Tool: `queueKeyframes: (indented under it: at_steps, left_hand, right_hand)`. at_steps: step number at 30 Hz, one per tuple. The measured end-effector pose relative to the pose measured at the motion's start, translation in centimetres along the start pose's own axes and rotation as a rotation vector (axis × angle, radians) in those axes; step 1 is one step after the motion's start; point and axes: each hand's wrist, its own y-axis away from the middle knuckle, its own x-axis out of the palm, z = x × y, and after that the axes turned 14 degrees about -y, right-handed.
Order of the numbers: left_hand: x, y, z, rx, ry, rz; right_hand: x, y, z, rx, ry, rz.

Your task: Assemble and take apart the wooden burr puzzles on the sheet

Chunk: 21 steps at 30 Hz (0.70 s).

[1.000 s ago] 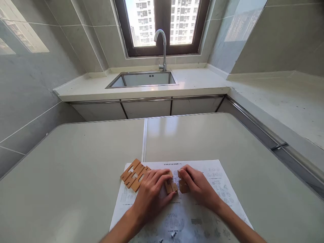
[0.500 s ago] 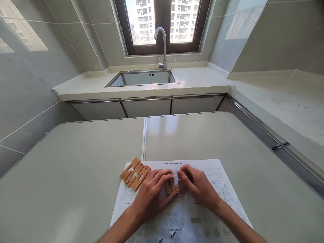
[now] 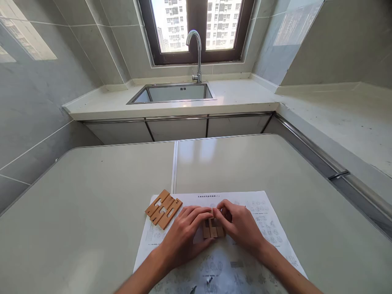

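Observation:
Small wooden pieces (image 3: 213,232) lie side by side between my hands on a printed paper sheet (image 3: 220,265). My left hand (image 3: 186,230) curves round their left side, its fingertips at the upper edge and its thumb at the lower edge. From the right, my right hand (image 3: 240,224) pinches at their upper end, fingers bent; its fingertips hide part of the pieces. Beyond my left hand, three numbered wooden pieces with cut-out slots (image 3: 163,209) rest together, partly over the sheet's upper left corner.
The sheet lies on a pale table (image 3: 92,204) with a seam (image 3: 174,167) running down its middle. Past the table's far edge stand a counter (image 3: 239,96), a sink (image 3: 171,101) and a faucet (image 3: 199,57) below a window.
The pieces between my hands now sit closer together, and the white gap between them has closed. My right fingertips have moved slightly left, towards my left hand.

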Motion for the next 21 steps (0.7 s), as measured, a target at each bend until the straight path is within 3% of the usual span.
queueKeyframes:
  at_steps: [21]
  left_hand:
    - [-0.27,0.06,-0.14,-0.004,0.005,0.017]
  right_hand:
    - [0.65,0.27,-0.27,-0.078,0.129,-0.075]
